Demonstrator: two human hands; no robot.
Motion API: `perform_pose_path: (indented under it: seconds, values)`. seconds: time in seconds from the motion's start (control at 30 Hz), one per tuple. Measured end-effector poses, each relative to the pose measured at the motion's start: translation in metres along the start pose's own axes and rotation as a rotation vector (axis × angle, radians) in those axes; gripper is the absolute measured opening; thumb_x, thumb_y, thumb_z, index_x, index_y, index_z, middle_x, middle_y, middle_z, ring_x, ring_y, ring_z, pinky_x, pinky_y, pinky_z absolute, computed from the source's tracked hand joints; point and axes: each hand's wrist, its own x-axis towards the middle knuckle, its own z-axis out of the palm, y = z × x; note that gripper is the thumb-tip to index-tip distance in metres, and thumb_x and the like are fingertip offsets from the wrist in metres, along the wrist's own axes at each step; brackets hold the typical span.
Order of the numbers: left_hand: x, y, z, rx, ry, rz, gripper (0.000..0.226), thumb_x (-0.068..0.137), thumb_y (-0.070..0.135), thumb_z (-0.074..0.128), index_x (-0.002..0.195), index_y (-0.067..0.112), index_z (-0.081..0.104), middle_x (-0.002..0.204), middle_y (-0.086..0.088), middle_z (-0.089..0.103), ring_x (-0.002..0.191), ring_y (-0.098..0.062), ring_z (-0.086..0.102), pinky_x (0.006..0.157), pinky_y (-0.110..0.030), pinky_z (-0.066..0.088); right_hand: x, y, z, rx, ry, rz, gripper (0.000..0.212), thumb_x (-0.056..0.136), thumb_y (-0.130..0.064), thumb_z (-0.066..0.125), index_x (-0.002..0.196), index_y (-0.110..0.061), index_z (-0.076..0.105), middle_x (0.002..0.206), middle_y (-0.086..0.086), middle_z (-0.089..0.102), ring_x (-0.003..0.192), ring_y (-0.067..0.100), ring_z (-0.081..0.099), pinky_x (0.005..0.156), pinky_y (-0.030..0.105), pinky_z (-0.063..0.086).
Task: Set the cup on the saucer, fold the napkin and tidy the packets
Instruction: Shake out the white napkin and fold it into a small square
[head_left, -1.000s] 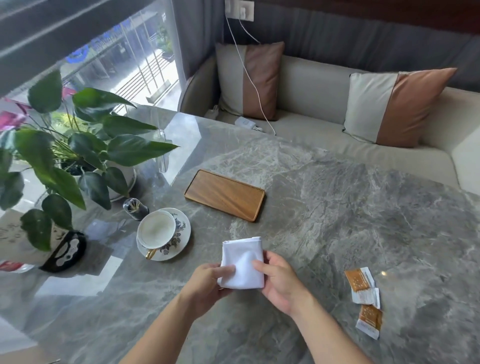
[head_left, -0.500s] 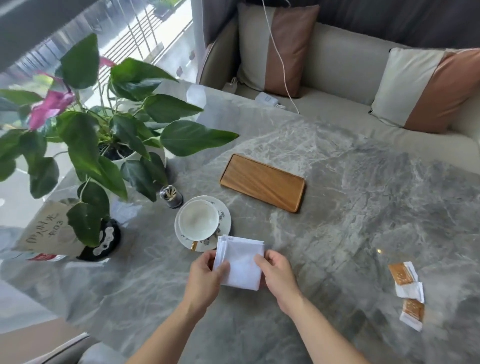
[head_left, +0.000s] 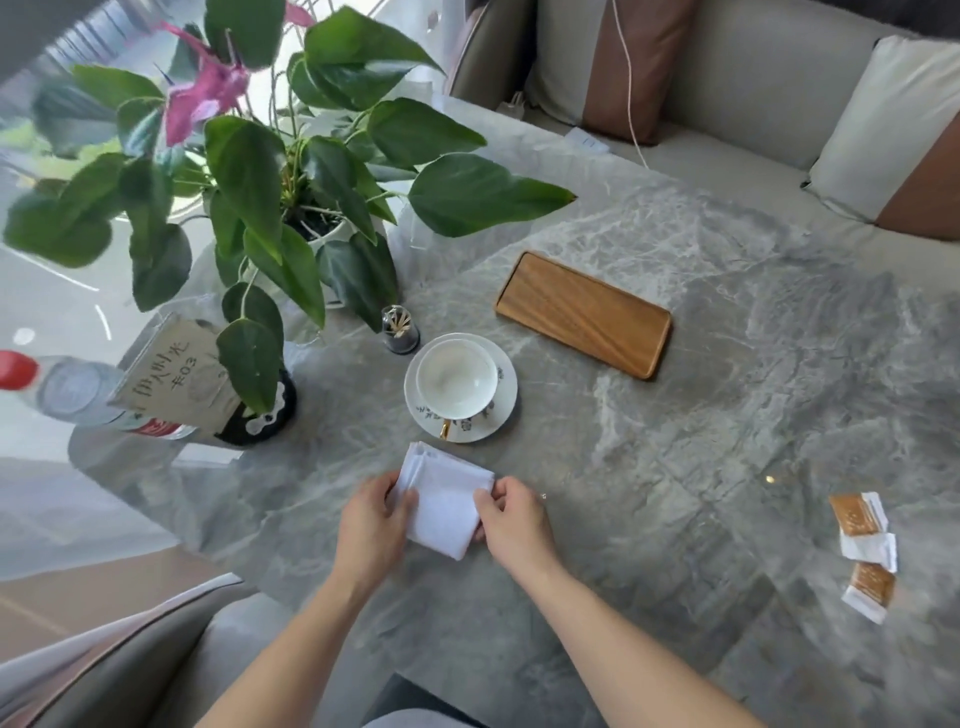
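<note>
A: Surface: grey veined marble table (head_left: 701, 441), glossy, with window glare at its left edge. A cream sofa (head_left: 753, 88) with two-tone cushions runs behind it.

B: Your grip?

A: Your left hand (head_left: 371, 525) and right hand (head_left: 511, 525) both pinch the napkin (head_left: 444, 501), one at each side edge, thumbs on top. It is a folded white square, low over the table's near edge; whether it touches the marble, I cannot tell.

B: Cup?

A: The cup (head_left: 457, 376) sits on the saucer (head_left: 501, 410), just beyond the napkin, apart from it. Its gold handle points toward you.

B: Packets?

A: The packets (head_left: 865, 553) lie loose in a ragged line far to your right, well apart from everything else. Orange and white; exact count unclear.

B: Rest of the field?

A: A wooden tray (head_left: 584, 314) lies right of the cup, farther from you. A toothpick holder (head_left: 400, 330) stands just behind the saucer. Left: a plant (head_left: 291, 171), a card (head_left: 176, 374), a bottle (head_left: 67, 389).
</note>
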Motion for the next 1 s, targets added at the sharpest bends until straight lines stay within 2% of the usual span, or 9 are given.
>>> perform_pose_path:
  seconds: [0.17, 0.23, 0.37, 0.47, 0.53, 0.6, 0.67, 0.77, 1.0]
  values:
    - [0.01, -0.014, -0.001, 0.157, 0.073, 0.109, 0.014, 0.094, 0.019, 0.058, 0.081, 0.015, 0.055, 0.077, -0.001, 0.055, 0.073, -0.026, 0.051, 0.062, -0.036, 0.033, 0.005, -0.007, 0.015, -0.066, 0.08, -0.037, 0.02, 0.092, -0.032, 0.06, 0.084, -0.014, 0.061, 0.082, 0.008, 0.074, 0.078, 0.03, 0.071, 0.075, 0.042, 0.056]
    - [0.012, -0.017, -0.001, 0.177, 0.082, 0.131, 0.012, 0.094, 0.022, 0.057, 0.102, 0.016, 0.063, 0.088, 0.001, 0.058, 0.081, -0.025, 0.054, 0.069, -0.038, 0.039, 0.008, -0.01, 0.018, -0.082, 0.1, -0.043, 0.019, 0.092, -0.033, 0.06, 0.085, -0.015, 0.061, 0.082, 0.008, 0.074, 0.079, 0.03, 0.071, 0.076, 0.042, 0.055]
    - [0.011, -0.021, 0.001, 0.272, 0.138, 0.203, 0.047, 0.095, 0.018, 0.061, 0.141, 0.012, 0.052, 0.115, -0.009, 0.059, 0.105, -0.028, 0.055, 0.09, -0.042, 0.047, 0.007, -0.012, 0.02, -0.144, 0.159, -0.102, 0.019, 0.093, -0.032, 0.062, 0.091, -0.016, 0.053, 0.086, 0.006, 0.071, 0.08, 0.031, 0.069, 0.072, 0.04, 0.053]
    - [0.011, -0.029, 0.0, 0.431, 0.211, 0.413, 0.055, 0.095, 0.018, 0.059, 0.148, 0.012, 0.046, 0.131, -0.017, 0.052, 0.115, -0.034, 0.051, 0.098, -0.047, 0.043, -0.002, -0.005, 0.019, -0.434, 0.295, -0.384, 0.021, 0.09, -0.028, 0.068, 0.101, -0.016, 0.056, 0.101, 0.006, 0.063, 0.092, 0.029, 0.061, 0.075, 0.042, 0.05]
    - [0.014, -0.037, -0.003, 0.524, 0.171, 0.601, 0.053, 0.099, 0.025, 0.051, 0.151, 0.015, 0.044, 0.149, -0.014, 0.047, 0.134, -0.033, 0.046, 0.106, -0.044, 0.037, -0.008, 0.005, 0.02, -0.669, 0.347, -0.605, 0.035, 0.084, -0.032, 0.073, 0.112, -0.012, 0.063, 0.113, 0.007, 0.064, 0.103, 0.029, 0.062, 0.083, 0.042, 0.052]
    - [0.019, -0.044, -0.004, 0.643, 0.063, 0.703, 0.056, 0.103, 0.033, 0.041, 0.156, 0.017, 0.035, 0.165, -0.005, 0.03, 0.153, -0.025, 0.026, 0.12, -0.042, 0.024, -0.008, 0.015, 0.025, -0.83, 0.308, -0.695, 0.058, 0.084, -0.04, 0.07, 0.133, -0.011, 0.058, 0.136, 0.008, 0.06, 0.128, 0.028, 0.057, 0.098, 0.041, 0.05]
    - [0.024, -0.05, -0.004, 0.747, -0.019, 0.686, 0.06, 0.106, 0.042, 0.03, 0.161, 0.02, 0.02, 0.17, 0.002, 0.013, 0.157, -0.02, 0.008, 0.125, -0.044, 0.012, -0.005, 0.024, 0.032, -0.932, 0.258, -0.68, 0.072, 0.09, -0.048, 0.06, 0.149, -0.01, 0.043, 0.156, 0.007, 0.044, 0.147, 0.025, 0.037, 0.114, 0.041, 0.036]
    - [0.029, -0.056, -0.003, 0.809, -0.078, 0.627, 0.064, 0.106, 0.047, 0.023, 0.162, 0.023, 0.004, 0.171, 0.006, -0.002, 0.158, -0.018, -0.003, 0.125, -0.048, 0.005, 0.001, 0.032, 0.04, -0.994, 0.208, -0.621, 0.077, 0.096, -0.053, 0.04, 0.158, -0.009, 0.022, 0.167, 0.008, 0.019, 0.155, 0.022, 0.013, 0.123, 0.043, 0.017]
    - [0.023, -0.047, -0.008, 0.824, -0.102, 0.615, 0.066, 0.105, 0.05, 0.022, 0.162, 0.021, 0.005, 0.171, 0.005, -0.003, 0.157, -0.019, -0.005, 0.125, -0.051, 0.004, -0.003, 0.034, 0.032, -0.94, 0.15, -0.6, 0.078, 0.097, -0.057, 0.033, 0.16, -0.015, 0.01, 0.169, 0.002, 0.003, 0.156, 0.018, 0.0, 0.124, 0.044, 0.008]
